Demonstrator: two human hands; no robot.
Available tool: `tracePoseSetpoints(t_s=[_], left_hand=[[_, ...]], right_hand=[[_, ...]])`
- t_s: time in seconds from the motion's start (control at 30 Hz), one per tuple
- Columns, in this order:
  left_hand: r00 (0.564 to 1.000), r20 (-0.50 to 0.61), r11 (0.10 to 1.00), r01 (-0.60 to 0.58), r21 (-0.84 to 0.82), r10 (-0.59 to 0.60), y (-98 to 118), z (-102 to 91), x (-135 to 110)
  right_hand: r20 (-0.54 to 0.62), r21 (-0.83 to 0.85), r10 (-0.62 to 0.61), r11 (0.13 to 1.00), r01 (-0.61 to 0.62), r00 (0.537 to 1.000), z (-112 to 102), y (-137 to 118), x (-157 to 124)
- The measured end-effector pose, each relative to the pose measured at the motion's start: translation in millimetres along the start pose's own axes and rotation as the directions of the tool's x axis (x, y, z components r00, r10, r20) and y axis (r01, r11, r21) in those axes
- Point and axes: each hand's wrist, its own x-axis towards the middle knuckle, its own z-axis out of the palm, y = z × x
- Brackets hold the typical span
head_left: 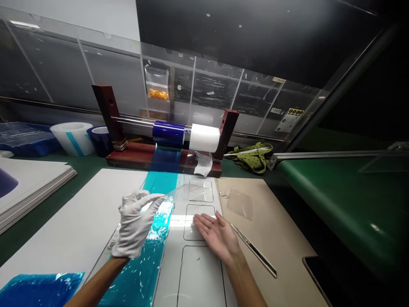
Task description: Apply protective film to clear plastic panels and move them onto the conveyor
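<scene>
My left hand (136, 221), in a white glove, pinches the corner of a thin clear plastic sheet (188, 192) between thumb and fingers. The sheet is held tilted above the work surface and is hard to make out against it. Beneath the glove runs a strip of blue film (161, 181), drawn down from a dark blue roll (168, 133). My right hand (220, 236) is bare, fingers stretched out and palm turned up, over a white board (201, 273) with black rounded outlines. To its right lie a slim cutter knife (255, 251) and another clear plastic piece (240, 204).
A dark red wooden stand (134, 155) carries the blue roll and a white roll (204, 137). More rolls (72, 138) and a stack of white sheets (35, 187) are at left. A beige board (271, 226), a green pouch (252, 155) and a phone-like dark object (315, 277) are at right.
</scene>
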Motion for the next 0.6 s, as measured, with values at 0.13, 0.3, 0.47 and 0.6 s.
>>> tracePoseSetpoints(t_s=[0.13, 0.3, 0.47, 0.6], left_hand=[[0.992, -0.001, 0.988, 0.126, -0.088, -0.127, 6, -3.7, 5], [0.981, -0.002, 0.973, 0.19, -0.129, -0.192, 2, -7.9, 11], [0.969, -0.022, 0.961, 0.239, -0.139, -0.244, -6, -11.2, 17], [0.972, -0.019, 0.963, 0.23, -0.14, -0.235, -9, -9.7, 16]], right_hand=[[0.066, 0.302, 0.072, 0.949, -0.089, 0.995, 26, 12, 36], [0.002, 0.503, 0.005, 0.864, -0.005, 1.0, 31, 14, 53], [-0.098, 0.528, -0.061, 0.843, 0.104, 0.993, 20, 12, 50], [-0.176, 0.467, -0.101, 0.867, 0.173, 0.979, 7, 4, 47]])
